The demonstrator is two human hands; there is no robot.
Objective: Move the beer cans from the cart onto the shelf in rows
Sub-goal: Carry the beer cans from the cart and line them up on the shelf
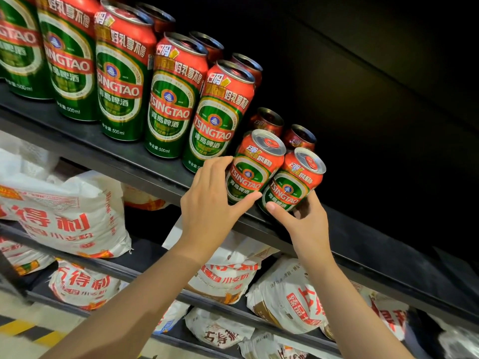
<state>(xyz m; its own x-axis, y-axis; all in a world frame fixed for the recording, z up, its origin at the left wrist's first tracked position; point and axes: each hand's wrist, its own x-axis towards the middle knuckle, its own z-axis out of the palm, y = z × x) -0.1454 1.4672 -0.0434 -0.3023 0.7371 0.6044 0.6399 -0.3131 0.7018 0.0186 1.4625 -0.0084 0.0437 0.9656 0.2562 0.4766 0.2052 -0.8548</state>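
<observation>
Two short red-and-green beer cans stand side by side at the front of the dark shelf (375,244). My left hand (212,200) grips the left short can (252,167), thumb on its front and fingers round its left side. My right hand (303,221) holds the right short can (294,181) low down, thumb on its front and fingers behind it. Two more short cans (267,121) stand behind them. A row of tall cans (171,97) runs off to the left, with more behind. The cart is out of view.
To the right of the short cans the shelf runs dark and bare. On the lower shelves lie several white flour bags (70,216) with red print. A strip of floor with yellow stripes (23,330) shows at the bottom left.
</observation>
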